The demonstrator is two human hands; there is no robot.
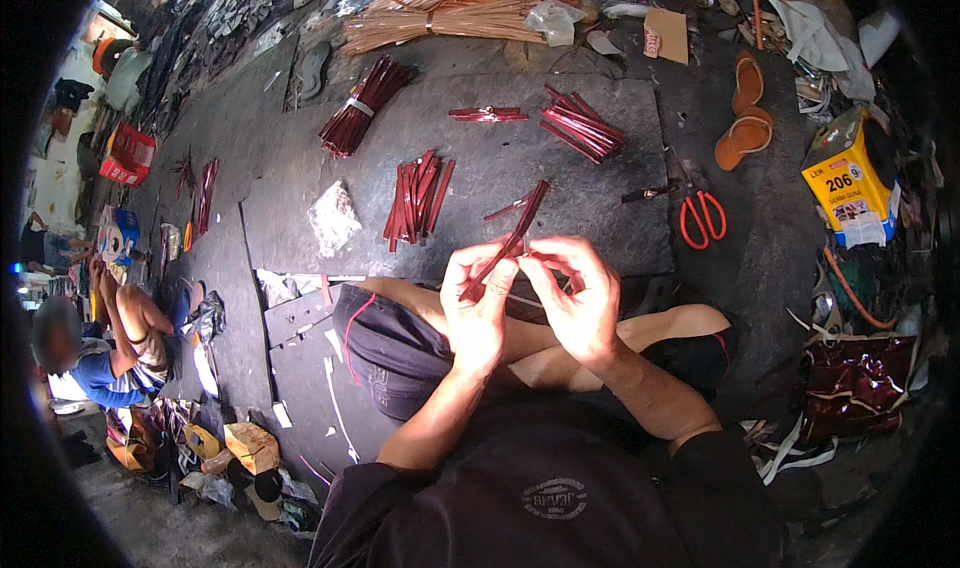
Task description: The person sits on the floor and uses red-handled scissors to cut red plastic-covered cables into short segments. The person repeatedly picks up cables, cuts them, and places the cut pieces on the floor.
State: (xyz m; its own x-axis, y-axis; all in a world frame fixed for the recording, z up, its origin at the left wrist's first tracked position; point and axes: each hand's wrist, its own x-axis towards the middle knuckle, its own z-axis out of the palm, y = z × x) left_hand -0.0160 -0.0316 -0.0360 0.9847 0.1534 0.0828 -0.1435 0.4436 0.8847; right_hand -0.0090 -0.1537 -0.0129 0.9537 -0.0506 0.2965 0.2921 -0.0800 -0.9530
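Observation:
My left hand (474, 308) is closed around a narrow, glossy dark-red strap (525, 218), which slants up and away from me. My right hand (580, 293) pinches something at the strap's side, close to my left fingertips. That piece is too small to make out. Just beyond my hands lie loose dark-red strips (415, 203) and a clear plastic bag (334, 218) of small pieces. Farther off are a tied bundle of strips (352, 120), a short stack of straps with metal bits (488, 115) and another pile of strips (582, 126).
Orange-handled scissors (703, 218) lie at the right, near brown sandals (745, 138) and a yellow can (850, 183). Bundled tan strips (450, 18) lie at the far edge of the dark board (270, 168). Another person (110, 348) sits at the left.

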